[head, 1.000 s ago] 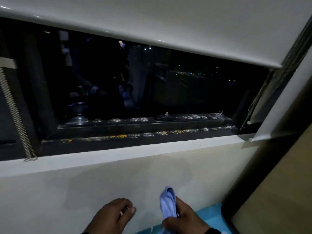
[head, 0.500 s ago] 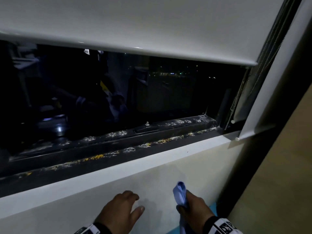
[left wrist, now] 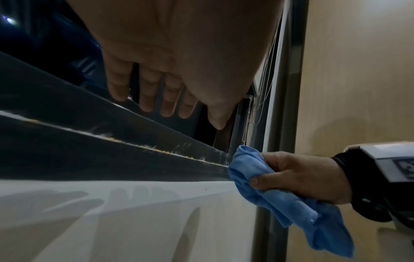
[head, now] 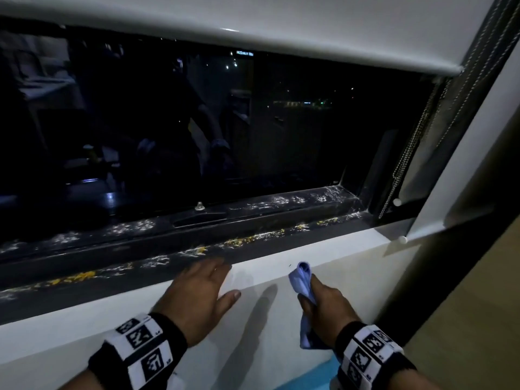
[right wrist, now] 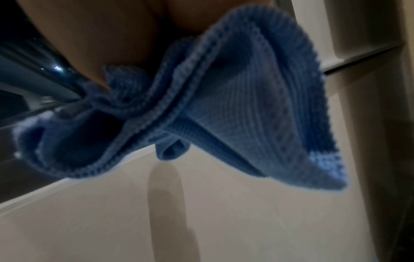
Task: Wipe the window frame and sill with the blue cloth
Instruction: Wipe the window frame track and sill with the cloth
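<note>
Both hands have risen to the white sill (head: 332, 249): right hand (head: 329, 305) clenches the blue cloth (head: 302, 280) just above it, left hand (head: 197, 294) flat and released beside. Wiping, I think, can begin; the dark frame (head: 253, 223) behind is speckled.

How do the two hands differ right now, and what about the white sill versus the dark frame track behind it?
The left hand is empty, fingers straight, reaching over the white sill; the right hand grips the bunched blue cloth beside it. The sill looks clean; the dark frame track carries white and yellow specks along its length. Both hands wear marker wristbands, and neither touches the track.
</note>
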{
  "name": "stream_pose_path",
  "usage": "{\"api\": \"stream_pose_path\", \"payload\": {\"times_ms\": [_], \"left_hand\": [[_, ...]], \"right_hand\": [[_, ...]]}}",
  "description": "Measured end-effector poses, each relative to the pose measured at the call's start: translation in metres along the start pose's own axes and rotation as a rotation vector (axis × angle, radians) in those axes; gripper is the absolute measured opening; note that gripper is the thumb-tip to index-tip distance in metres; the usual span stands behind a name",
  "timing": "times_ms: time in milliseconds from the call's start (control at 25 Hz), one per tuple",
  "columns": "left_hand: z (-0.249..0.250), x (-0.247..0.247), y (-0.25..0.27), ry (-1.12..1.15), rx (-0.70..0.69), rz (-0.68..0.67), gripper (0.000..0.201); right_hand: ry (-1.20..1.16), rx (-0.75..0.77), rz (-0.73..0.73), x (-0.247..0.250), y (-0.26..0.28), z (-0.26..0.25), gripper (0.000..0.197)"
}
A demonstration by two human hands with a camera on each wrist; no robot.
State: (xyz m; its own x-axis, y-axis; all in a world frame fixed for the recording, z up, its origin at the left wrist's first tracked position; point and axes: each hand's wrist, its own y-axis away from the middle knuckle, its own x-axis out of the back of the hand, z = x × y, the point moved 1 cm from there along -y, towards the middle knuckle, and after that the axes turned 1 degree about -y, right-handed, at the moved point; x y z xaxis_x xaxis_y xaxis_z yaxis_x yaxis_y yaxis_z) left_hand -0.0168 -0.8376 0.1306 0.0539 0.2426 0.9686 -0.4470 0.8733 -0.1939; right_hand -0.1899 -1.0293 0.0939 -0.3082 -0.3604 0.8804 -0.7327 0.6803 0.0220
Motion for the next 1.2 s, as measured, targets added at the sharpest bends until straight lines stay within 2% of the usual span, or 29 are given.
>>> {"api": "stream_pose_path", "payload": {"times_ms": [80,240,400,480,560,640,760,840,1000,1200], "left_hand": [[0.012,-0.001,-0.032,-0.030,0.012,0.019,0.075],[0.034,-0.003,-0.092,-0.089,0.071,0.062,0.075],[0.043,-0.008,-0.127,-0.143,0.129,0.083,0.071],[0.044,-0.012,-0.139,-0.150,0.163,0.087,0.068],[0.045,-0.017,-0.147,-0.152,0.206,0.068,0.067],[0.047,-0.023,-0.153,-0.182,0.240,0.050,0.066],[0.052,-0.030,-0.159,-0.219,0.287,0.014,0.065],[0.057,-0.033,-0.164,-0.218,0.320,0.017,0.062],[0.068,-0.031,-0.172,-0.207,0.382,0.025,0.055],[0.071,-0.025,-0.171,-0.186,0.399,0.048,0.044]], "right_hand": [[0.060,0.005,0.005,0.017,-0.029,0.021,0.031],[0.119,-0.035,0.026,0.053,-0.082,0.058,0.029],[0.091,-0.039,-0.047,0.079,-0.114,0.085,0.055],[0.154,-0.008,-0.105,0.089,-0.131,0.097,0.068],[0.267,0.008,-0.133,0.097,-0.148,0.111,0.071],[0.312,0.015,-0.057,0.107,-0.166,0.130,0.060],[0.218,-0.079,0.111,0.122,-0.194,0.153,0.041],[0.251,-0.153,0.089,0.118,-0.212,0.162,0.041],[0.253,-0.192,0.044,0.104,-0.227,0.163,0.043],[0.316,-0.141,0.034,0.113,-0.224,0.166,0.050]]}}
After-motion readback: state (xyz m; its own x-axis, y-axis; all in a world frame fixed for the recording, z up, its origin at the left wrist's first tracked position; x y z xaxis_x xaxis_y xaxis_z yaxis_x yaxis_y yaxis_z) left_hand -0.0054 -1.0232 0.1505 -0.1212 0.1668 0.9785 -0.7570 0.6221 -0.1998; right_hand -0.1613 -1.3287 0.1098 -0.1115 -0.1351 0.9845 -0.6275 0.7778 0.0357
